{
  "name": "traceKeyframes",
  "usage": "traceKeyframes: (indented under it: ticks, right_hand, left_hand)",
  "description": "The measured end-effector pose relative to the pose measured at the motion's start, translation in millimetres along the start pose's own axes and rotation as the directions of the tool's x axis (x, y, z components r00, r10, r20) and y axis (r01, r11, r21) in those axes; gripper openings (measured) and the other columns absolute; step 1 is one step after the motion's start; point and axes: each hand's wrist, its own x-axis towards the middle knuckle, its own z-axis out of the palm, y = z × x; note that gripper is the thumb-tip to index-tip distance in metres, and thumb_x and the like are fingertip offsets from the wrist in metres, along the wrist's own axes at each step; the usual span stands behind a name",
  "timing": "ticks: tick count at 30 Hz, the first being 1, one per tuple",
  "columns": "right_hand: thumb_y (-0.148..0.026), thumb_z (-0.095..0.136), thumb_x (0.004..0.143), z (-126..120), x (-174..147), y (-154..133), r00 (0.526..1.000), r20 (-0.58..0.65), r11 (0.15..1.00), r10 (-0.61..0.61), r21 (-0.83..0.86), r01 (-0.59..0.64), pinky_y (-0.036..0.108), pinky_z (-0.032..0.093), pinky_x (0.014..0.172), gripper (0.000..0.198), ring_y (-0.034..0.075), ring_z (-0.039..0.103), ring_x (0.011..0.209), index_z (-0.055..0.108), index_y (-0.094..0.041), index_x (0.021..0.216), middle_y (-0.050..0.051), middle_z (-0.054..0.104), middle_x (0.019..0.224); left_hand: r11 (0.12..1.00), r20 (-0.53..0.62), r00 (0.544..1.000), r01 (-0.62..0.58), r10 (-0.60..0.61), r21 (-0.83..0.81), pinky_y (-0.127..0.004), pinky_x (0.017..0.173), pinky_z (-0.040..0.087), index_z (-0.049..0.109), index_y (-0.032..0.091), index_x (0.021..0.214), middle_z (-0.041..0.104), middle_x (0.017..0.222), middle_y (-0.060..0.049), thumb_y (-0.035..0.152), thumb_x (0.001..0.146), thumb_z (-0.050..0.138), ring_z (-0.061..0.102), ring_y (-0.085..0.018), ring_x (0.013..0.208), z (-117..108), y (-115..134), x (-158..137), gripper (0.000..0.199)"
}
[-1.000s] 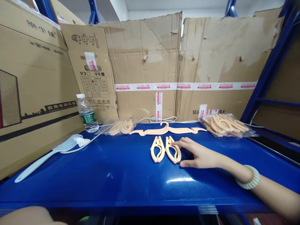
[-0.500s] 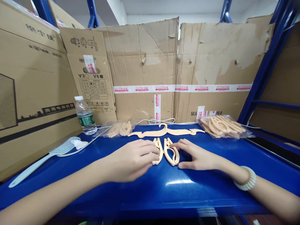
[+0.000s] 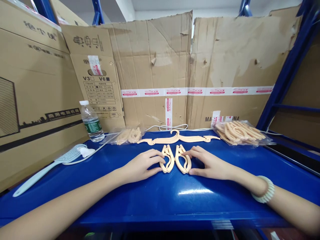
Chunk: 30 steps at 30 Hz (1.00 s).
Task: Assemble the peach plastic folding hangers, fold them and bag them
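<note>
Two folded peach-coloured plastic hangers lie side by side on the blue tabletop in front of me. My left hand (image 3: pixel 141 165) has its fingers curled over the outer edge of the left folded hanger (image 3: pixel 171 164), thumb at its lower side. On the other side, my right hand (image 3: pixel 208 163) grips the right folded hanger (image 3: pixel 178 160), index finger over its upper part and thumb against its lower outer edge. Just behind them an unfolded hanger (image 3: pixel 165 140) of the same colour lies flat, its hook pointing away from me.
A bag of hangers (image 3: pixel 240 133) lies back right, a smaller bag (image 3: pixel 128 136) back left. A water bottle (image 3: pixel 92 123), a pale blue slotted spatula (image 3: pixel 51 167) and a white cable (image 3: pixel 96 151) are at left. A dark flat panel (image 3: pixel 295 159) lies right. Cardboard sheets (image 3: pixel 155 66) wall the back.
My left hand has drawn back to the left and lower, uncovering more of the left folded hanger. The right hand stays at its hanger. The view has shifted slightly.
</note>
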Motion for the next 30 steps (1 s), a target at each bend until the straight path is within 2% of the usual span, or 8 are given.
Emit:
traceKeyframes:
  ticks: [6, 9, 12, 17, 21, 30]
  right_hand:
    - [-0.053, 0.059, 0.083, -3, -1, 2, 1.000, 0.015, 1.000, -0.020, 0.006, 0.020, 0.043, 0.041, 0.095, 0.057, 0.026, 0.050, 0.105, 0.050, -0.021, 0.129, 0.009, 0.055, 0.109]
    - [-0.044, 0.046, 0.093, -5, -1, 9, 0.999, 0.011, 0.999, -0.048, 0.016, 0.048, 0.042, 0.042, 0.094, 0.042, 0.024, 0.051, 0.102, 0.050, -0.022, 0.128, 0.008, 0.056, 0.104]
    - [-0.034, 0.037, 0.097, -6, 0, 19, 0.999, -0.005, 0.999, -0.047, 0.012, 0.047, 0.041, 0.043, 0.092, 0.036, 0.022, 0.053, 0.099, 0.050, -0.021, 0.128, 0.008, 0.058, 0.101]
    - [-0.033, 0.037, 0.096, -9, 2, 29, 0.999, -0.020, 0.999, -0.041, 0.008, 0.042, 0.043, 0.042, 0.094, 0.035, 0.024, 0.055, 0.102, 0.054, -0.021, 0.124, 0.009, 0.061, 0.106]
    - [-0.032, 0.040, 0.095, -13, 2, 30, 0.998, 0.025, 0.998, -0.056, 0.014, 0.056, 0.042, 0.043, 0.094, 0.033, 0.023, 0.056, 0.104, 0.058, -0.020, 0.121, 0.010, 0.061, 0.112]
    - [-0.032, 0.045, 0.092, -14, 3, 37, 1.000, 0.023, 1.000, -0.008, -0.004, 0.008, 0.040, 0.044, 0.091, 0.031, 0.023, 0.057, 0.101, 0.061, -0.018, 0.114, 0.011, 0.061, 0.110]
  left_hand:
    - [0.996, -0.068, 0.997, 0.034, -0.040, -0.087, -0.033, 0.094, 0.046, 0.059, 0.020, 0.114, 0.063, 0.114, -0.008, 0.027, 0.092, 0.051, 0.058, -0.019, 0.106, 2, -5, 0, 0.025]
    - [0.987, -0.134, 0.982, 0.120, -0.134, -0.105, -0.031, 0.087, 0.048, 0.061, 0.018, 0.107, 0.066, 0.105, -0.007, 0.024, 0.093, 0.047, 0.061, -0.017, 0.097, 1, -8, 1, 0.020]
    - [0.976, -0.173, 0.961, 0.206, -0.216, -0.076, -0.028, 0.080, 0.047, 0.062, 0.018, 0.093, 0.067, 0.093, -0.004, 0.021, 0.093, 0.043, 0.061, -0.016, 0.087, -2, -11, 1, 0.019]
    - [0.955, -0.167, 0.940, 0.294, -0.296, -0.037, -0.024, 0.067, 0.041, 0.054, 0.018, 0.078, 0.060, 0.074, 0.000, 0.021, 0.090, 0.038, 0.055, -0.013, 0.069, -9, -13, 0, 0.020]
    - [0.948, -0.144, 0.937, 0.318, -0.319, -0.029, -0.023, 0.060, 0.036, 0.046, 0.018, 0.068, 0.052, 0.063, 0.002, 0.021, 0.087, 0.034, 0.048, -0.012, 0.060, -8, -14, -2, 0.023]
    - [0.936, -0.078, 0.932, 0.352, -0.353, -0.034, -0.024, 0.059, 0.032, 0.042, 0.019, 0.069, 0.053, 0.061, 0.003, 0.023, 0.089, 0.031, 0.048, -0.013, 0.058, 4, -19, -4, 0.023]
